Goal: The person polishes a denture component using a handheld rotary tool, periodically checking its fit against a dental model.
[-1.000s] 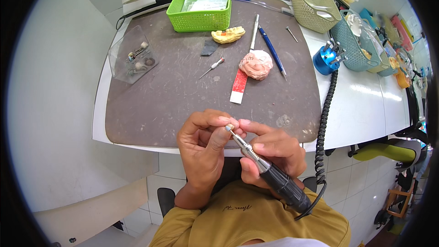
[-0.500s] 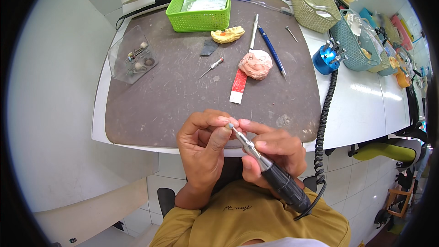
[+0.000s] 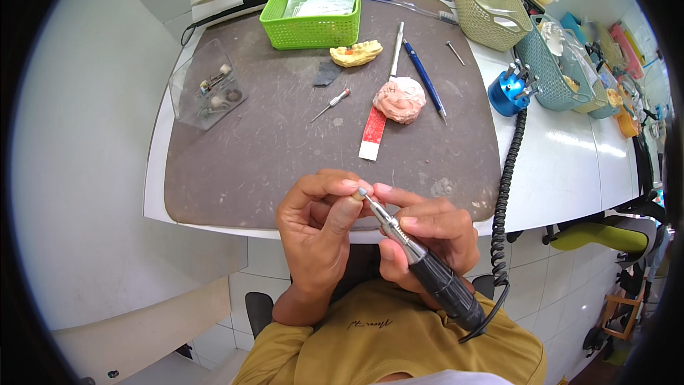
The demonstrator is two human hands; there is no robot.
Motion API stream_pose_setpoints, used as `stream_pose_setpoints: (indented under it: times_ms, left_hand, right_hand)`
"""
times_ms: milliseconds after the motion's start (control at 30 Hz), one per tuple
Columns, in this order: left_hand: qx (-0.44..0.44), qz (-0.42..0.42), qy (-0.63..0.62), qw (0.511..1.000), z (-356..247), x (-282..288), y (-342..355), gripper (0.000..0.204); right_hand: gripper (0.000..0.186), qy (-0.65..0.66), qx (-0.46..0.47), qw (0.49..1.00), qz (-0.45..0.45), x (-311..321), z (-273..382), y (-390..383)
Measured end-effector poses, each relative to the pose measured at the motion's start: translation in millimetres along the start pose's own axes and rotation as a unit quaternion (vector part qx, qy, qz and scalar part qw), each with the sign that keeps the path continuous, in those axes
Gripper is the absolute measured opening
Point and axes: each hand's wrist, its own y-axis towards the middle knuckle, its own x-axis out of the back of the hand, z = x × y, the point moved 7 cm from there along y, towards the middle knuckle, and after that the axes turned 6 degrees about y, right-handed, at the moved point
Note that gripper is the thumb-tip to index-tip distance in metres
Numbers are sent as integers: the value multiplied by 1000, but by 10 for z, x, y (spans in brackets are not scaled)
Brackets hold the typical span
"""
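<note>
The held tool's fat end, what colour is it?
The fat end is black, seen best in the head view.

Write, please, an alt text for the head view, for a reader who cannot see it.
A person's right-hand grip points a black-and-silver handpiece at a tiny pale piece in the left-hand grip. On the brown mat beyond lie a yellow dental model, a pink lump and a blue pen-like tool, with a green basket behind.

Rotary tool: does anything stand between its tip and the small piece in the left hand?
Nothing visible does: the bluish tip of the rotary tool lies close by the small piece in the left hand; whether they touch, I can't tell.
</note>
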Motion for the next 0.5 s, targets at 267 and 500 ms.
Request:
stream_pose_setpoints:
  times_ms: [267, 500]
  left_hand:
    - [-4, 8, -9, 1000, 13, 1, 11, 12]
    - [2, 9, -8, 1000, 16, 2, 19, 12]
  right_hand:
    - [31, -2, -31, 999, 12, -23, 5, -20]
    - [32, -8, -15, 1000, 18, -22, 8, 5]
